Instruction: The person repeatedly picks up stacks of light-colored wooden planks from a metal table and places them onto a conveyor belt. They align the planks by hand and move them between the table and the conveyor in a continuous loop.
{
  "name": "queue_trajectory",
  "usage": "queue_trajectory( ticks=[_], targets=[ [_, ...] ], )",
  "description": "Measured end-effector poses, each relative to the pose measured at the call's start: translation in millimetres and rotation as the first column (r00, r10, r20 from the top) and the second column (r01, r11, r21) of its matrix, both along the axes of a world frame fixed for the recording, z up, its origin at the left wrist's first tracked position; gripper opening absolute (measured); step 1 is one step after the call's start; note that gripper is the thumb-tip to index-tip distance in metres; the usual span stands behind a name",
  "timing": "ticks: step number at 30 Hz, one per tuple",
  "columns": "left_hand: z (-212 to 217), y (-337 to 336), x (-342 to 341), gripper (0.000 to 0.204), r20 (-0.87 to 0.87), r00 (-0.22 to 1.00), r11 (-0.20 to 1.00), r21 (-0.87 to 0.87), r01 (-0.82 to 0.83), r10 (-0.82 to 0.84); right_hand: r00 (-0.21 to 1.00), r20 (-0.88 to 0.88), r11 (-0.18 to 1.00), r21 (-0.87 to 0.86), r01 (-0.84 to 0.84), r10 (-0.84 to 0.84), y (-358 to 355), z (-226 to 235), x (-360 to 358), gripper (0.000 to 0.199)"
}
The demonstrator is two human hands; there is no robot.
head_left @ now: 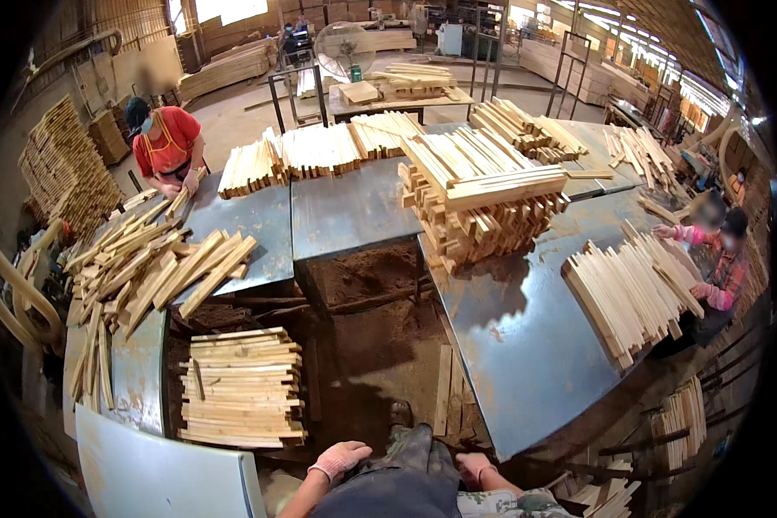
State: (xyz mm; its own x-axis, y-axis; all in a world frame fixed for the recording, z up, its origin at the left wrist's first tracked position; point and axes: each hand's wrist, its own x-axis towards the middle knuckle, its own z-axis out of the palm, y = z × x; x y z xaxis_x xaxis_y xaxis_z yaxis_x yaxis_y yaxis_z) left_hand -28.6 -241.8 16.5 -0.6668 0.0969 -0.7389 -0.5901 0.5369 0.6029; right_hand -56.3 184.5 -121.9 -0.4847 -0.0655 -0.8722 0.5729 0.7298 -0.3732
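My left hand (341, 459), in a pale knit glove, lies loosely open by my left thigh and holds nothing. My right hand (474, 468), gloved too, hangs loosely open beside the other thigh, its fingers partly hidden. Left of my legs lies a low stack of wooden strips (242, 388), in rows below table height. Ahead to the right, a tall crosswise pile of wooden strips (483, 186) stands on the metal table (527, 345). Both hands are apart from the wood.
A heap of loose strips (160, 268) covers the left table. A co-worker in red (166, 147) handles strips there. Another co-worker (721, 259) stands at the right beside a row of strips (626, 293). A pale panel (164, 470) is close at my left. A fan (345, 50) stands behind.
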Motion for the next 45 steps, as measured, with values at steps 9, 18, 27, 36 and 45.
queue_trajectory(
  ticks=[9, 18, 27, 36, 45],
  targets=[
    [33.0, -93.5, -183.9, 0.059, -0.122, 0.941, 0.944, -0.065, -0.324, 0.315, 0.958, -0.28, 0.993, -0.079, -0.092, 0.066, -166.3, 69.7, -311.6, 0.047],
    [-49.5, -175.3, -313.6, 0.046, 0.05, 0.786, 0.744, 0.292, -0.601, 0.616, 0.934, 0.276, 0.816, -0.47, 0.335, -0.225, -315.3, 27.3, -472.3, 0.026],
    [-1.7, -322.1, -495.1, 0.052, -0.301, 0.864, 0.914, 0.116, -0.388, 0.405, 0.884, 0.378, 0.78, -0.449, 0.435, -0.275, -401.9, 56.4, -628.3, 0.017],
    [23.5, -379.1, -656.3, 0.056, -0.203, 0.817, 0.84, 0.195, -0.506, 0.539, 0.927, -0.375, 0.948, -0.285, -0.138, 0.022, -508.1, 72.8, -832.2, 0.045],
    [-12.6, -507.1, -874.7, 0.086, -0.507, 0.675, 0.703, -0.174, -0.69, 0.537, 0.619, -0.785, 0.994, 0.077, 0.083, 0.01, -569.3, 114.0, -1173.7, 0.06]
  ],
)
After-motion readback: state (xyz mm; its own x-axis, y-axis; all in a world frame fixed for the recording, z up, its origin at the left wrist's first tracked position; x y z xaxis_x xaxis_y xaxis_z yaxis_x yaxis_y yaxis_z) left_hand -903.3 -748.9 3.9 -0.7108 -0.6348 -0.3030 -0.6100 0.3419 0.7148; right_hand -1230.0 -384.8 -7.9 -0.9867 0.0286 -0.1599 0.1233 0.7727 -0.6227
